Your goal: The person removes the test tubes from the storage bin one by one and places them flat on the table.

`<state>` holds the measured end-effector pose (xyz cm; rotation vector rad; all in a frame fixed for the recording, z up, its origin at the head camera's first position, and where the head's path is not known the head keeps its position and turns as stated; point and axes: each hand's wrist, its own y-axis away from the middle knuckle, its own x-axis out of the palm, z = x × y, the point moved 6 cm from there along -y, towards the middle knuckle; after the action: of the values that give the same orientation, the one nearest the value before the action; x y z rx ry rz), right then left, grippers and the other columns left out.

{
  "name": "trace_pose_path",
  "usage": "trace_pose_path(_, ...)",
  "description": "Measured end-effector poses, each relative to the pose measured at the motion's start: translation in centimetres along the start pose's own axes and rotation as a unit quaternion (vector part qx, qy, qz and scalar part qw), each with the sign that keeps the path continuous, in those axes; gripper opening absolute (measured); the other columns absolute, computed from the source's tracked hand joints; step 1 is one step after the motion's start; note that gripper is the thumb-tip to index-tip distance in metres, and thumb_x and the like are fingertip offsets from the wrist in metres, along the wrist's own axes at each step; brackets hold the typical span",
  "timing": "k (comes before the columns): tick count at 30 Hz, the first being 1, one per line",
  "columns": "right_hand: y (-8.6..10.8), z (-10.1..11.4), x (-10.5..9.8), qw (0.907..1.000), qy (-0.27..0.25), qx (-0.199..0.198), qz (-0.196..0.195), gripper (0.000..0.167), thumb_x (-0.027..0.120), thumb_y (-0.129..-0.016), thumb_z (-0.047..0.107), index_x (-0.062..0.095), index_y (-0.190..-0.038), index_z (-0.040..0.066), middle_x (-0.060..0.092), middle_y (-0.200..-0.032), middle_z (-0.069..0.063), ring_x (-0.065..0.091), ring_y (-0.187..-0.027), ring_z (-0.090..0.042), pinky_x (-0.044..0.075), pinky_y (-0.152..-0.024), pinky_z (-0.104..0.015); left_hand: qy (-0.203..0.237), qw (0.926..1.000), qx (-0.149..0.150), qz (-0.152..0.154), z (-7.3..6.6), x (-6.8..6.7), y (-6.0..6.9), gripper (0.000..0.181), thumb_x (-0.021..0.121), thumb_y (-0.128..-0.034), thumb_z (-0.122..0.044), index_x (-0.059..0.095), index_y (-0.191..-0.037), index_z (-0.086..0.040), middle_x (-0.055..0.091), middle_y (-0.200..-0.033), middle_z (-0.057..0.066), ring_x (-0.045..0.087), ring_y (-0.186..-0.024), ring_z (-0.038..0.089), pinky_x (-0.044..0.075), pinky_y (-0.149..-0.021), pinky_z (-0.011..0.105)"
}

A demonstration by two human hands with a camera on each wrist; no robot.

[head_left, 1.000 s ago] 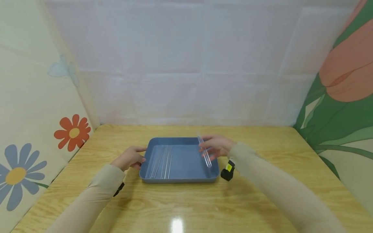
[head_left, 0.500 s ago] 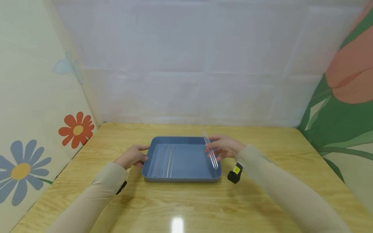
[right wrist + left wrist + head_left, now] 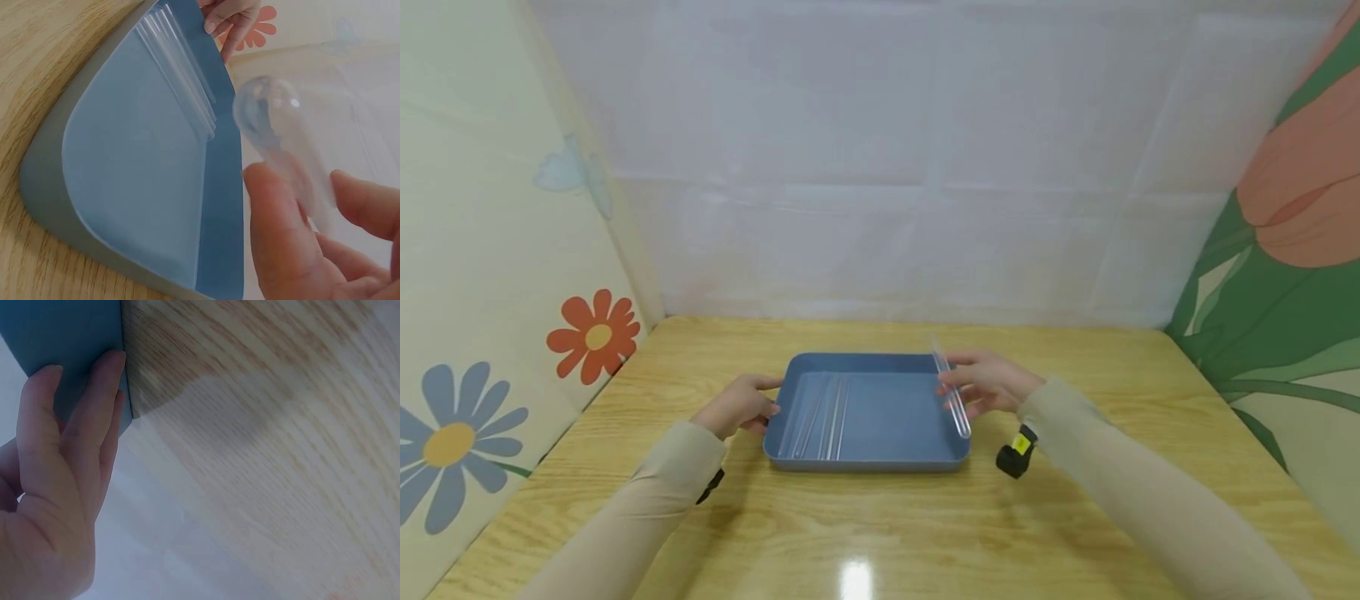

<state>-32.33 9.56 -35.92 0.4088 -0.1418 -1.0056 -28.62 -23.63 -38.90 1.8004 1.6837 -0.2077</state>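
Observation:
A blue tray (image 3: 891, 429) lies on the wooden table, with several clear test tubes (image 3: 831, 425) side by side in its left part. My left hand (image 3: 741, 406) grips the tray's left side. In the left wrist view its fingers (image 3: 94, 415) lie along the outer wall; the right wrist view shows a fingertip over the rim. Between thumb and fingers, my right hand (image 3: 988, 385) pinches another clear test tube (image 3: 956, 402) above the tray's right edge. That tube is tilted, its rounded end (image 3: 265, 103) pointing toward me and away from the palm.
Wooden tabletop (image 3: 865, 525) surrounds the tray. A pale cloth (image 3: 880, 167) hangs behind the table, and flower-printed cloths (image 3: 467, 250) stand at left and right. Black wrist devices (image 3: 1015, 454) are strapped below the sleeves.
My right hand has carried the pinched test tube a little to the right, from over the tray's inside to its right edge. The left hand stays at the tray's left side.

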Motion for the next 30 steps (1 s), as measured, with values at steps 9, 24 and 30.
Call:
trace_pose_path(9,0.3,-0.7,-0.6,1.0000,-0.005,0.000,-0.007,0.059,0.054,-0.099,0.008,0.027,-0.152,0.002,0.059,-0.111,-0.022,0.063,-0.081,-0.023,0.056,-0.064,-0.034,-0.001,1.0000,-0.003,-0.001,0.2,-0.2,-0.2,0.059,0.057,-0.0914,0.010,0.035,-0.146,0.007,0.065,-0.106,0.027,0.063,-0.064,0.015,0.057,-0.058,0.031)
trace_pose_path(24,0.8,-1.0,-1.5,0.9999,-0.003,-0.007,-0.013,0.060,0.052,-0.099,0.007,0.025,-0.153,0.001,0.062,-0.103,-0.018,0.063,-0.077,-0.020,0.056,-0.063,-0.032,-0.004,1.0000,0.001,-0.002,0.2,-0.4,-0.3,0.059,0.058,-0.0912,0.009,0.036,-0.146,0.007,0.065,-0.106,0.028,0.063,-0.064,0.016,0.056,-0.057,0.030)
trace_pose_path(30,1.3,-1.3,-1.7,0.9998,-0.004,-0.016,-0.005,0.060,0.051,-0.100,0.008,0.024,-0.153,0.000,0.060,-0.103,-0.017,0.062,-0.080,-0.022,0.056,-0.066,-0.035,0.002,1.0000,-0.002,-0.003,0.3,-0.4,-0.1,0.058,0.057,-0.0914,0.010,0.035,-0.145,0.008,0.063,-0.108,0.030,0.063,-0.065,0.016,0.056,-0.057,0.030)
